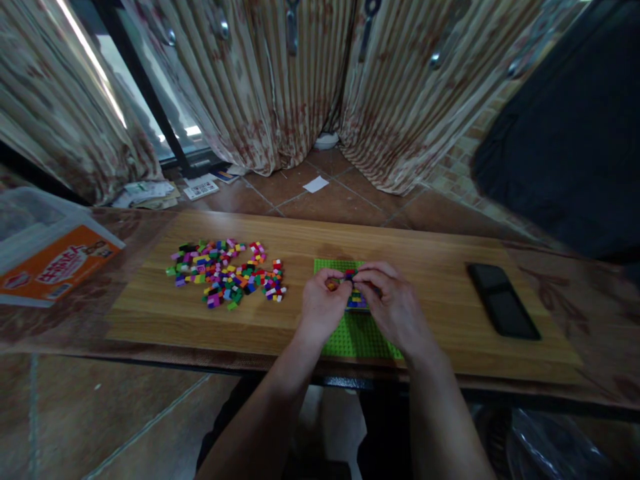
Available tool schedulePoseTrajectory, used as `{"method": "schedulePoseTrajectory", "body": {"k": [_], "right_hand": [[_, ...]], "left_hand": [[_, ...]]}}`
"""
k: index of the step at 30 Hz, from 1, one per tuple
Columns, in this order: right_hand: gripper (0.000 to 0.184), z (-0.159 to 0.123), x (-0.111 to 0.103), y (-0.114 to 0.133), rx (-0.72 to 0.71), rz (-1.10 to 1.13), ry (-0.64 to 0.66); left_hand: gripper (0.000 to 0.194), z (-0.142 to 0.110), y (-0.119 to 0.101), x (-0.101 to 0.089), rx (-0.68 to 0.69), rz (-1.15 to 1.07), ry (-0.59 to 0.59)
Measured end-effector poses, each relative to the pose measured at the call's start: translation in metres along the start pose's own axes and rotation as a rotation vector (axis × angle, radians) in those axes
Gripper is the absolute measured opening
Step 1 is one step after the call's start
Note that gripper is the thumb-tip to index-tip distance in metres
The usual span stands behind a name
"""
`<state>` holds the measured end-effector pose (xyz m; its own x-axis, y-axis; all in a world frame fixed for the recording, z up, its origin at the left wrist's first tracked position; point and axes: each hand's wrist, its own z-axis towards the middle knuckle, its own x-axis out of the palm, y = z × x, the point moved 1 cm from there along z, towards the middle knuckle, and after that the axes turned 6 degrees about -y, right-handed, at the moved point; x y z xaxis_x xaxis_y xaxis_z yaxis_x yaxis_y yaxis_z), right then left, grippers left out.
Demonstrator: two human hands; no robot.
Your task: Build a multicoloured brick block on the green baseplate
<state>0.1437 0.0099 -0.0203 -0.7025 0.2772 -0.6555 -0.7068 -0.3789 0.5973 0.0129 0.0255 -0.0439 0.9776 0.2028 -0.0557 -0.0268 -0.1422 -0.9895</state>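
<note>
A green studded baseplate (357, 337) lies on the wooden board in front of me. On it stands a small build of coloured building bricks (357, 300), with blue, yellow and purple showing in its near side and red at the top. My left hand (323, 300) is closed at the build's left side, thumb and fingers pinched against its upper bricks. A small orange-brown spot shows inside its curl; I cannot make out what it is. From the right, my right hand (395, 300) pinches at the top of the same build. The fingertips hide much of the bricks.
Loose bricks of many colours (227, 272) are spread on the left of the wooden board (165, 320). A clear plastic box (55, 247) with an orange label stands at the far left. A black phone (503, 300) lies at the right. Striped curtains (300, 87) hang beyond.
</note>
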Motion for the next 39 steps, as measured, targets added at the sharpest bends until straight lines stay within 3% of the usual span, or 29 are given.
{"method": "schedulePoseTrajectory", "body": {"k": [14, 23, 30, 35, 39], "right_hand": [[0.015, -0.002, 0.003, -0.004, 0.101, 0.087, -0.028], [0.009, -0.003, 0.005, -0.005, 0.180, 0.149, -0.126], [0.017, -0.006, 0.006, -0.024, 0.263, 0.314, -0.303], [0.036, -0.007, 0.011, -0.022, 0.373, 0.333, -0.158], [0.040, -0.008, 0.016, -0.022, 0.450, 0.295, -0.098]], "left_hand": [[0.011, -0.002, 0.003, 0.000, -0.001, -0.011, 0.001], [0.012, 0.000, -0.003, -0.008, -0.118, -0.154, -0.025], [0.014, -0.003, -0.009, -0.008, -0.249, -0.263, 0.007], [0.016, -0.003, -0.010, -0.008, -0.256, -0.281, 0.026], [0.015, -0.004, -0.009, -0.008, -0.255, -0.261, 0.041]]}}
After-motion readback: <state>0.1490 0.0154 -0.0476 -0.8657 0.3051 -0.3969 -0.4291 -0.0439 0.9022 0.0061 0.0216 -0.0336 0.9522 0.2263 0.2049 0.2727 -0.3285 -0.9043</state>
